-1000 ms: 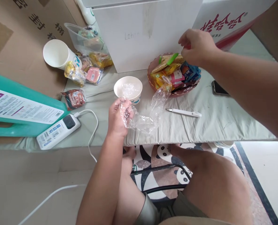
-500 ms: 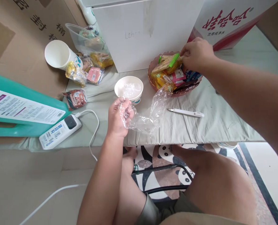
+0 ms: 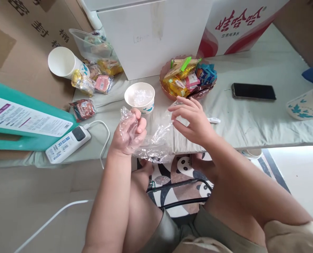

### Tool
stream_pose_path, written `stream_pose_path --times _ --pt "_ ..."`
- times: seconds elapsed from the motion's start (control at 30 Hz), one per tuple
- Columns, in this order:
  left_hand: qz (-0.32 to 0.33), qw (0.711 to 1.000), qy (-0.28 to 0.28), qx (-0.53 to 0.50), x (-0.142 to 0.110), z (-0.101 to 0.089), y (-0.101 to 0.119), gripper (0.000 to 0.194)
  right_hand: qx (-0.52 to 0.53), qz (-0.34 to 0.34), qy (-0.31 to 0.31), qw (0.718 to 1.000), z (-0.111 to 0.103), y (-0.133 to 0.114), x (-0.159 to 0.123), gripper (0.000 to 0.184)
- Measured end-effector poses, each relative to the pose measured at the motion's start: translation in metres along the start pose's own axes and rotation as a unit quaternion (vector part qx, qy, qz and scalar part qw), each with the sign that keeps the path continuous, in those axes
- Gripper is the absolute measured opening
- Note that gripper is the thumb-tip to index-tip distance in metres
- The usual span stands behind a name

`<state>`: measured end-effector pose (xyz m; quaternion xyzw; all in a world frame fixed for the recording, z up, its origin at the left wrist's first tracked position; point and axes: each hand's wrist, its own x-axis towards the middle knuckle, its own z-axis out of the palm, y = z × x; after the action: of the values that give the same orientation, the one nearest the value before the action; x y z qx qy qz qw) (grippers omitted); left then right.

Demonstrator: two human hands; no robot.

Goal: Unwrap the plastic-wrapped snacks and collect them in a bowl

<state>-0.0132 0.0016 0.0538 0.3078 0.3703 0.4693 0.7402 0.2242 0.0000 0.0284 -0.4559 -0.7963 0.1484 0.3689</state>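
Crinkled clear plastic film (image 3: 156, 149) hangs in folds between my two hands, over the front edge of the cloth-covered table. My left hand (image 3: 130, 131) is closed around one end of it. At the other end, my right hand (image 3: 190, 121) has the film at its thumb and forefinger, with the other fingers curved and spread. Just beyond my left hand stands a white paper bowl (image 3: 140, 96) with something clear and shiny inside. Behind my right hand sits a reddish scalloped basket (image 3: 163, 86) full of wrapped snacks. My right hand partly hides a white utility knife (image 3: 214, 120).
A phone (image 3: 254, 92) and a paper cup (image 3: 304, 105) are on the right. On the left are another paper cup (image 3: 63, 62), packaged snacks (image 3: 103, 83), a green jug (image 3: 27, 123) and a corded white power bank (image 3: 68, 144). White boxes (image 3: 156, 45) line the back.
My right hand has come back from the snack basket to the film. My left hand has shifted slightly left, still holding it. The film's far end has moved away from the basket.
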Motion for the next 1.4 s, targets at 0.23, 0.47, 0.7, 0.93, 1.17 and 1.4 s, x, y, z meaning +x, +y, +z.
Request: stream_pose_path --times 0.23,0.47,0.7,0.93,1.17,1.4 --pt "0.157 0.942 0.243 0.169 0.013 -0.017 -0.017 0.023 0.127 0.197 0.069 0.97 -0.026 0.003 -0.043 0.012" --pt "0.202 0.913 0.305 0.18 0.024 -0.021 -0.021 0.02 0.206 0.26 0.036 0.943 -0.021 0.037 -0.051 0.038" --pt "0.166 0.927 0.299 0.156 0.033 -0.011 -0.022 0.014 0.01 -0.003 -0.072 0.997 0.003 0.048 -0.058 0.027" --pt "0.198 0.926 0.3 0.119 0.034 -0.017 -0.024 0.008 0.195 0.192 0.085 0.958 -0.006 0.032 -0.049 0.025" --pt "0.145 0.942 0.299 0.054 0.017 -0.015 -0.025 0.021 0.394 0.373 0.16 0.825 -0.002 0.04 -0.047 0.046" --pt "-0.072 0.937 0.23 0.252 0.003 -0.009 -0.037 0.027 0.315 0.351 0.176 0.864 -0.006 0.036 -0.042 0.043"
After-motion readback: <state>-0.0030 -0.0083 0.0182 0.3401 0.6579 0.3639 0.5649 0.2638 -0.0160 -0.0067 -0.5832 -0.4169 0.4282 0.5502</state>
